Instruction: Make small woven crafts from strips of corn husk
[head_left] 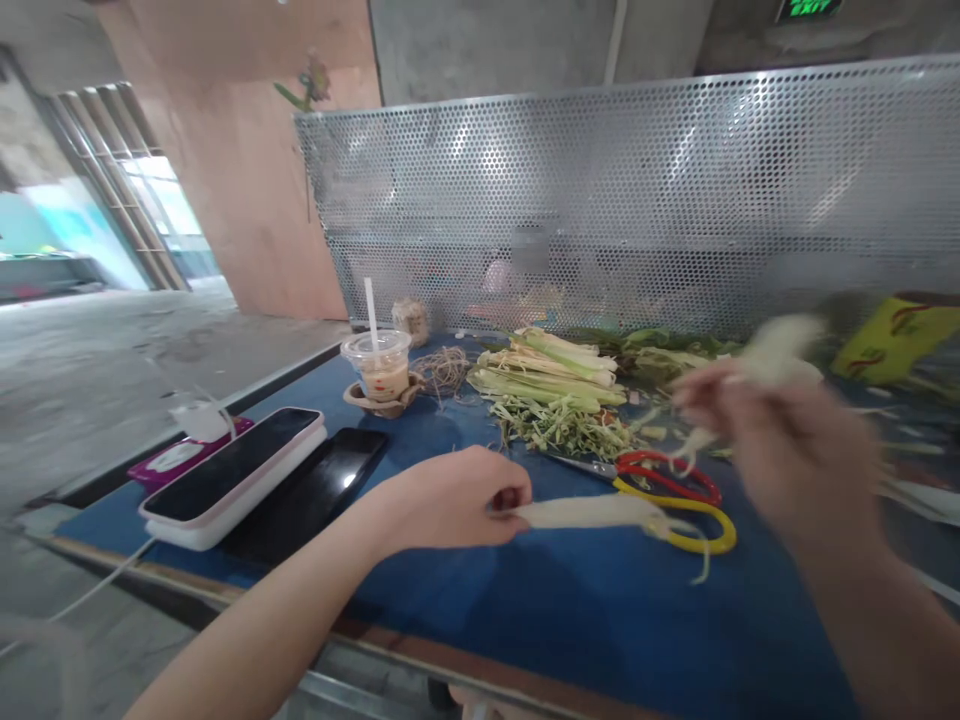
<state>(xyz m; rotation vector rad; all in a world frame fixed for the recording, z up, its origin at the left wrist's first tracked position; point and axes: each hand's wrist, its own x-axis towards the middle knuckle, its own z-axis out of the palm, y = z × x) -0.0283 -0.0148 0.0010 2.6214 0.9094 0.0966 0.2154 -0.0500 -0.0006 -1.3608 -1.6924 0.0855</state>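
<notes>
My left hand (469,500) pinches one end of a pale, flattened corn husk piece (592,512), which stretches rightward above the blue tabletop and ends in thin loose strands. Beyond it are scissors (667,475) with one red and one yellow handle. To the right, my right hand (765,420) is raised and smeared by motion, its fingers closed on another pale husk piece (787,350). A pile of light green corn husks (551,370) lies further back, with shredded husk trimmings (562,425) in front of it.
A lidded drink cup (379,365) with a straw stands in a cardboard holder. Near it lies tangled twine (444,372). Phones (240,465) and a black tray (322,490) occupy the left side. A perforated metal panel (600,200) borders the back; a yellow package (892,340) sits right.
</notes>
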